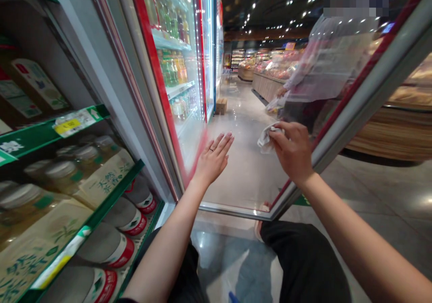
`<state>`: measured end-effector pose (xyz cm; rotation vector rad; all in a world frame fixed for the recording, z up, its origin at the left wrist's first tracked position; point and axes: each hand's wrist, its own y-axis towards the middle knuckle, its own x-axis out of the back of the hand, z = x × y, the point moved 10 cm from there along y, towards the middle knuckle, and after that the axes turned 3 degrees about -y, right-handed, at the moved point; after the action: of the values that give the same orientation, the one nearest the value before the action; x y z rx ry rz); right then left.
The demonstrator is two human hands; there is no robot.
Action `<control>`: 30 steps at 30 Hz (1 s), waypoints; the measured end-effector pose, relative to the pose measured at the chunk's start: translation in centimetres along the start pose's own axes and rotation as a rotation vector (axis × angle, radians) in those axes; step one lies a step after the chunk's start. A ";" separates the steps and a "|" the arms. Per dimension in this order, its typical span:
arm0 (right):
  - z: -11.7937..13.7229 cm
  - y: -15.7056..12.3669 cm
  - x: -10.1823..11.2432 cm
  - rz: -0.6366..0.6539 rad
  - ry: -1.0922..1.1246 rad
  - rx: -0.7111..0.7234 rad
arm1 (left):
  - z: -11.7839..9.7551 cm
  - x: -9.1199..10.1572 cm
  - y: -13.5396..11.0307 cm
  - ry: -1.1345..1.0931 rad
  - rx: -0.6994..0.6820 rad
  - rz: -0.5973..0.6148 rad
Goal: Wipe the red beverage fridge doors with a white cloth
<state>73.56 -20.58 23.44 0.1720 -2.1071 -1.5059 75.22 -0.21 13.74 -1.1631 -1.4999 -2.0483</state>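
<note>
In front of me stands the glass door [249, 177] of a drinks fridge, swung out on its metal frame, with a foggy patch at its lower left. My left hand [213, 158] is at the glass beside that patch, fingers stretched out, a ring on one finger, nothing held. Whether the palm presses on the pane I cannot tell. My right hand [293, 148] pinches a crumpled white tissue [266, 137] near the door's right edge. The tissue is at or very close to the glass.
Fridge shelves [84, 235] with bottled drinks [67, 172] stand close on my left. Through the glass show more lit coolers [172, 46], a cardboard box [221, 106] on the floor and a person [334, 64] carrying a plastic bag. A wood-panelled display stand [391, 132] is at right.
</note>
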 end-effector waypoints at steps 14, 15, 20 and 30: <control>0.2 -0.4 -0.1 -0.003 0.038 -0.066 | 0.1 -0.1 -0.3 -0.002 0.004 0.044; 0.9 0.0 -0.5 0.040 0.041 -0.038 | 0.1 0.0 -0.3 -0.004 0.003 0.040; 0.4 1.6 -0.3 0.053 0.039 -0.065 | 0.2 0.2 -0.5 0.008 -0.018 0.026; 2.6 0.0 -1.8 0.076 0.088 -0.075 | 1.2 0.6 -1.2 0.018 0.009 0.020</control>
<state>73.82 -17.69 22.21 0.1270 -1.9629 -1.5023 74.54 1.48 13.60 -1.1484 -1.4817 -2.0313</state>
